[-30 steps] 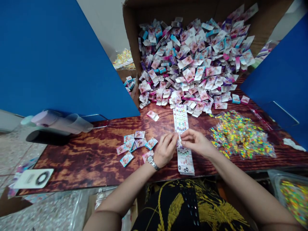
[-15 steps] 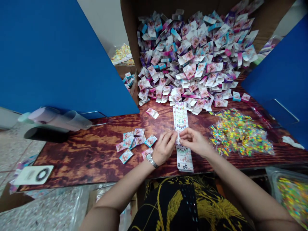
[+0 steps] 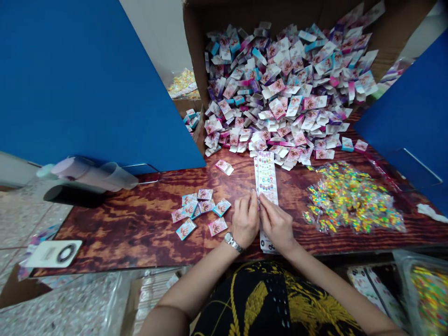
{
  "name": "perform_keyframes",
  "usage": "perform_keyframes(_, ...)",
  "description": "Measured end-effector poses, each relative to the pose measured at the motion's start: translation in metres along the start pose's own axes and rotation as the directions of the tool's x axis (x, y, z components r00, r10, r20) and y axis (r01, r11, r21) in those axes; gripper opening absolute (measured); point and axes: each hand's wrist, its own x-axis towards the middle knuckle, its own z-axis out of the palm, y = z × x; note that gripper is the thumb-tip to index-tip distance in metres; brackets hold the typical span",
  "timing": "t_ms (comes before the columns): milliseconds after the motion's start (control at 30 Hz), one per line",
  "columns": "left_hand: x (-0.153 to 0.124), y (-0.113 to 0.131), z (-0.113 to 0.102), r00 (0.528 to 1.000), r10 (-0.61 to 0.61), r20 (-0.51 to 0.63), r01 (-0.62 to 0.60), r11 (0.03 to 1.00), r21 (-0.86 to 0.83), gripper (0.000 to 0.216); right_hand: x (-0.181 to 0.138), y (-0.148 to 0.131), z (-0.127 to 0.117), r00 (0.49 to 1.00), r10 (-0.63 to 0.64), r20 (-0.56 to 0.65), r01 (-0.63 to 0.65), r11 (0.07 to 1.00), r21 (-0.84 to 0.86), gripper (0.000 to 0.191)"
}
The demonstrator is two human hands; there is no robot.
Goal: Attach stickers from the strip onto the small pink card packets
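A long white paper strip [image 3: 268, 179], printed with rows of small coloured pictures, lies lengthwise in front of me, with more strips showing under its left edge. Over its middle my left hand [image 3: 246, 218], with a metal watch [image 3: 234, 242] at the wrist, is closed in a pinch. My right hand [image 3: 277, 225] is pinched too, its fingertips meeting the left ones. What sits between the fingertips is too small and covered to make out. Left of my hands lie several small closed printed boxes [image 3: 206, 205]. An open little box [image 3: 224, 167] lies beyond them.
A big cardboard carton [image 3: 194, 60] spills a heap of open little boxes [image 3: 280, 102] at the back. Clear bags of colourful bits [image 3: 353, 200] lie right. Blue panels [image 3: 87, 84] flank the table [image 3: 115, 228]; a phone [image 3: 54, 254] and cups [image 3: 84, 175] are at left.
Both hands have drawn together over the strip, fingertips now touching. My right hand has turned more upright and covers the strip's lower part. The view has shifted slightly.
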Motion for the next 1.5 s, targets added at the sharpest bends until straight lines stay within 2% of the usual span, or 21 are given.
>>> perform_keyframes(67, -0.002, -0.002, 0.0, 1.0, -0.002, 0.008, 0.002, 1.0, -0.02, 0.058, 0.001, 0.005, -0.001, 0.999, -0.038, 0.029, 0.039, 0.999, -0.019, 0.038)
perform_keyframes(167, -0.011, -0.017, -0.002, 0.995, 0.001, 0.098, 0.0, 1.0, -0.007, 0.056, 0.014, 0.024, -0.015, 0.972, -0.081, 0.222, 0.077, 0.997, 0.025, 0.037)
perform_keyframes(267, -0.025, -0.047, -0.008, 0.975, -0.022, 0.221, -0.006, 0.992, 0.124, 0.048, 0.037, 0.056, -0.032, 0.922, -0.109, 0.372, 0.131, 0.991, -0.035, 0.051)
perform_keyframes(333, -0.032, -0.07, -0.013, 0.957, -0.097, 0.272, 0.027, 0.967, 0.252, 0.043, 0.05, 0.079, -0.036, 0.894, -0.116, 0.432, 0.184, 0.976, -0.119, 0.062)
perform_keyframes(467, -0.033, -0.096, -0.027, 0.95, -0.201, 0.24, 0.113, 0.935, 0.337, 0.048, 0.063, 0.106, -0.028, 0.825, -0.121, 0.552, 0.252, 0.953, -0.167, 0.068)
perform_keyframes(567, -0.022, -0.086, -0.037, 0.971, -0.185, 0.149, 0.157, 0.97, 0.185, 0.05, 0.061, 0.109, -0.017, 0.807, -0.146, 0.572, 0.282, 0.947, -0.156, 0.059)
perform_keyframes(667, -0.01, -0.054, -0.043, 0.956, -0.237, 0.172, 0.267, 0.947, -0.18, 0.041, 0.059, 0.104, -0.012, 0.845, -0.147, 0.515, 0.263, 0.951, -0.161, 0.038)
perform_keyframes(733, -0.003, -0.026, -0.043, 0.88, -0.29, 0.376, 0.449, 0.765, -0.461, 0.038, 0.058, 0.096, -0.014, 0.884, -0.15, 0.443, 0.235, 0.961, -0.144, 0.024)
perform_keyframes(767, 0.0, -0.013, -0.041, 0.796, -0.273, 0.54, 0.581, 0.591, -0.559, 0.04, 0.057, 0.09, -0.018, 0.904, -0.159, 0.397, 0.225, 0.966, -0.125, 0.02)
perform_keyframes(833, 0.006, 0.008, -0.036, 0.57, -0.142, 0.809, 0.821, 0.113, -0.559, 0.054, 0.053, 0.074, -0.029, 0.93, -0.19, 0.314, 0.223, 0.972, -0.071, 0.019)
perform_keyframes(867, 0.01, 0.014, -0.032, 0.493, -0.085, 0.866, 0.859, -0.108, -0.5, 0.06, 0.05, 0.063, -0.037, 0.934, -0.209, 0.29, 0.231, 0.972, -0.042, 0.02)
perform_keyframes(900, 0.015, 0.018, -0.028, 0.456, -0.058, 0.888, 0.844, -0.289, -0.452, 0.061, 0.047, 0.052, -0.045, 0.926, -0.233, 0.297, 0.248, 0.969, -0.014, 0.022)
perform_keyframes(933, 0.02, 0.019, -0.024, 0.457, -0.079, 0.886, 0.792, -0.419, -0.445, 0.058, 0.042, 0.04, -0.053, 0.905, -0.265, 0.332, 0.276, 0.961, 0.016, 0.022)
perform_keyframes(1000, 0.03, 0.016, -0.017, 0.505, -0.187, 0.843, 0.666, -0.537, -0.518, 0.044, 0.034, 0.018, -0.068, 0.831, -0.344, 0.438, 0.331, 0.937, 0.109, 0.023)
perform_keyframes(1067, 0.037, 0.01, -0.011, 0.552, -0.269, 0.789, 0.591, -0.542, -0.598, 0.034, 0.029, 0.002, -0.079, 0.766, -0.395, 0.507, 0.322, 0.919, 0.228, 0.023)
perform_keyframes(1100, 0.039, 0.008, -0.009, 0.573, -0.294, 0.765, 0.576, -0.52, -0.631, 0.033, 0.029, -0.003, -0.082, 0.765, -0.396, 0.509, 0.295, 0.917, 0.27, 0.023)
perform_keyframes(1133, 0.04, 0.006, -0.007, 0.594, -0.309, 0.743, 0.573, -0.486, -0.66, 0.033, 0.03, -0.004, -0.084, 0.791, -0.367, 0.489, 0.253, 0.924, 0.286, 0.022)
perform_keyframes(1200, 0.037, 0.004, -0.008, 0.626, -0.323, 0.71, 0.598, -0.386, -0.703, 0.034, 0.037, 0.0, -0.086, 0.895, -0.227, 0.384, 0.143, 0.961, 0.236, 0.021)
perform_keyframes(1267, 0.031, 0.004, -0.01, 0.62, -0.288, 0.73, 0.658, -0.315, -0.683, 0.032, 0.046, 0.012, -0.083, 0.967, -0.04, 0.252, 0.004, 0.99, 0.143, 0.02)
perform_keyframes(1367, 0.021, 0.006, -0.015, 0.593, -0.193, 0.782, 0.722, -0.302, -0.623, 0.035, 0.056, 0.03, -0.073, 0.98, 0.115, 0.16, -0.126, 0.99, 0.062, 0.022)
perform_keyframes(1500, 0.017, 0.008, -0.011, 0.631, -0.184, 0.754, 0.731, -0.184, -0.657, 0.036, 0.055, 0.036, -0.062, 0.992, 0.079, 0.096, -0.082, 0.996, 0.019, 0.021)
